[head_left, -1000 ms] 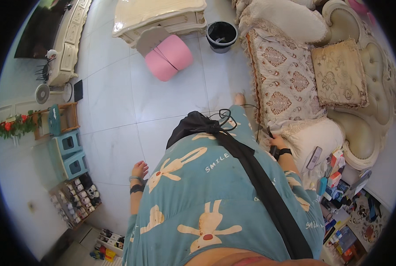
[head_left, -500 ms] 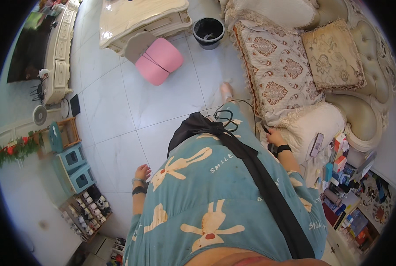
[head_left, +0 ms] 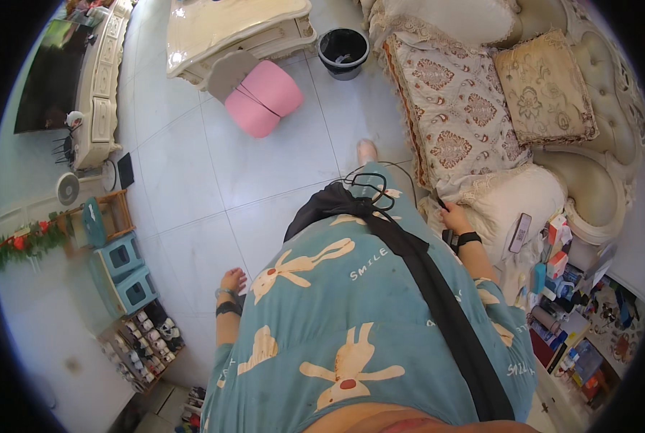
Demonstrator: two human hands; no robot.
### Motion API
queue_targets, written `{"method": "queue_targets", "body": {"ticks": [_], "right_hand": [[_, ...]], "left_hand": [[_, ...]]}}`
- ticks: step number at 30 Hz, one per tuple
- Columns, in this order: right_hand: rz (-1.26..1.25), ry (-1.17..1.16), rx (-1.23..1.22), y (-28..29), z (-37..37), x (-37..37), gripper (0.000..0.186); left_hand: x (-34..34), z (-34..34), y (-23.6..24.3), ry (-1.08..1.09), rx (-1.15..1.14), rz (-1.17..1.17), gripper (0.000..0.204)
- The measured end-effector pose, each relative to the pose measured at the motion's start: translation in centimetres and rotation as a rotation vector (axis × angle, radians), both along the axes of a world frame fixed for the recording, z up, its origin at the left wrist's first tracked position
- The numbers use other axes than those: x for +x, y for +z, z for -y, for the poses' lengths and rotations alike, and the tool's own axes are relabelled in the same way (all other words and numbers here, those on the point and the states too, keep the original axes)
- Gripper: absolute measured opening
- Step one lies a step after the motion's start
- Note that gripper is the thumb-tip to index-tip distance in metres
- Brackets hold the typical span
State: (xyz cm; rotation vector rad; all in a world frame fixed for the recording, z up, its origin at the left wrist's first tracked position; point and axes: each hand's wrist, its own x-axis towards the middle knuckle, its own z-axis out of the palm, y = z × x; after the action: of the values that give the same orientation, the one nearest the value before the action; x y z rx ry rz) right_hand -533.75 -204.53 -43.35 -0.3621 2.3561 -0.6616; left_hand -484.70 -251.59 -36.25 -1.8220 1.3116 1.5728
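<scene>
My right hand (head_left: 454,216) is closed around a slim black object (head_left: 441,204) beside the sofa's front edge. A thin black cable (head_left: 407,172) curves from my waist toward that hand, and the object seems to be at its end. My left hand (head_left: 232,280) hangs at my side over the floor tiles, its fingers loosely bent and apart, with nothing visible in it. Both wrists carry black bands. Around my waist, over a teal printed dress (head_left: 301,317), a black bag or cloth (head_left: 330,209) hangs with a black strap (head_left: 445,296).
Ahead are a pink-seated chair (head_left: 265,97), a cream table (head_left: 243,36) and a black bin (head_left: 343,54). A cushioned sofa (head_left: 452,108) runs along the right, with a phone (head_left: 520,232) on it. Cluttered shelves (head_left: 575,346) stand behind it. Blue stools (head_left: 131,270) and a shoe rack (head_left: 149,339) stand left.
The view has shifted slightly, and the room's things sit a little farther right. My right hand has moved slightly forward along the sofa, still holding the black object. My left hand hardly differs.
</scene>
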Motion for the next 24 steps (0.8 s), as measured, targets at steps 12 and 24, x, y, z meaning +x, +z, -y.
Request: {"method": "queue_targets", "body": {"ticks": [12,24], "right_hand": [[0.070,0.120,0.239,0.7,-0.9,-1.7,0.022],[0.010,0.208,0.111,2.3,3.6,-1.3,0.024]], "left_hand": [[6.5,-4.6,-4.7,0.088,-0.140,-0.156,0.037],[2.7,-4.5,-3.3,0.036,-0.017,-0.015,0.034]]}}
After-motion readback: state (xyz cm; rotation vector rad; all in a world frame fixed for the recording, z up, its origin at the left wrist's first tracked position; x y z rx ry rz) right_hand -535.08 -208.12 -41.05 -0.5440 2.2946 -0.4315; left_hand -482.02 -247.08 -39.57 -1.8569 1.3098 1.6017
